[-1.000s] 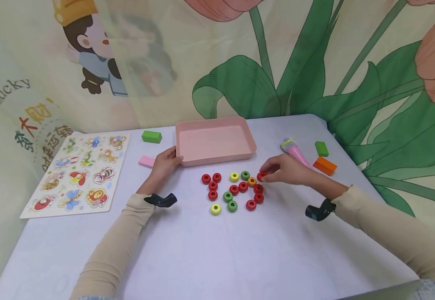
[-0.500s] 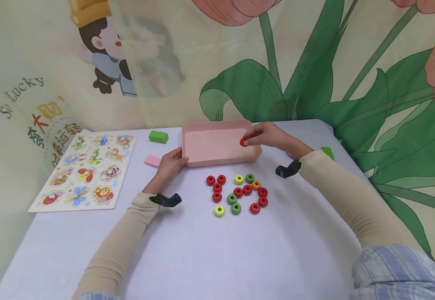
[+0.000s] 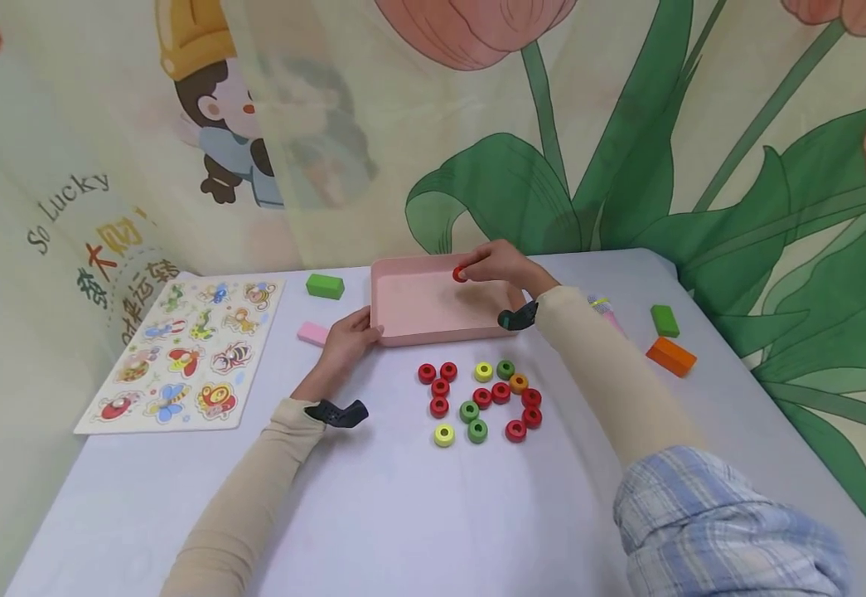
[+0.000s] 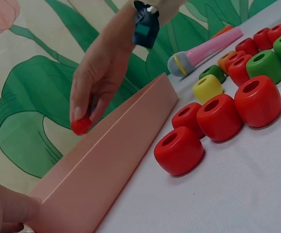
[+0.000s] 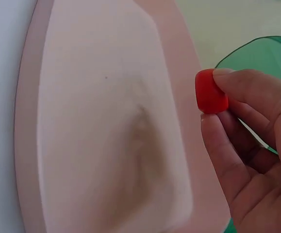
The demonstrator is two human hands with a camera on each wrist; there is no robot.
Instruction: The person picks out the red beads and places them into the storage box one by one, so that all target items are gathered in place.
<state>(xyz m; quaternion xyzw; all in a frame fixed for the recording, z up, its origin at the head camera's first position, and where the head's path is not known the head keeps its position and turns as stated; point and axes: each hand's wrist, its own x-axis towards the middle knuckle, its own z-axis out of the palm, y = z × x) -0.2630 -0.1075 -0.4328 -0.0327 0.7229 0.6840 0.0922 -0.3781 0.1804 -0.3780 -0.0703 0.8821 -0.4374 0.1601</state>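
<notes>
My right hand (image 3: 499, 264) pinches a red bead (image 5: 211, 91) between thumb and fingertips, above the pink tray (image 3: 395, 336). In the right wrist view the tray's floor shows a shadow and no beads. At the tray's front left corner, my left hand (image 3: 348, 339) holds the rim; part of its grip is hidden. In front of the tray lie several loose beads: red ones such as a red bead (image 4: 179, 151), a yellow bead (image 3: 443, 435), a green bead (image 3: 477, 430) and an orange bead (image 3: 518, 382).
A board with insect pictures (image 3: 186, 356) lies at the left. Near the tray's left side are a green block (image 3: 325, 286) and a pink block (image 3: 313, 333). To the right lie a toy microphone (image 4: 206, 51), another green block (image 3: 665, 321) and an orange block (image 3: 671, 356).
My right hand has picked up a red bead from the right end of the group and carried it up and left over the tray. My left hand stays at the tray corner.
</notes>
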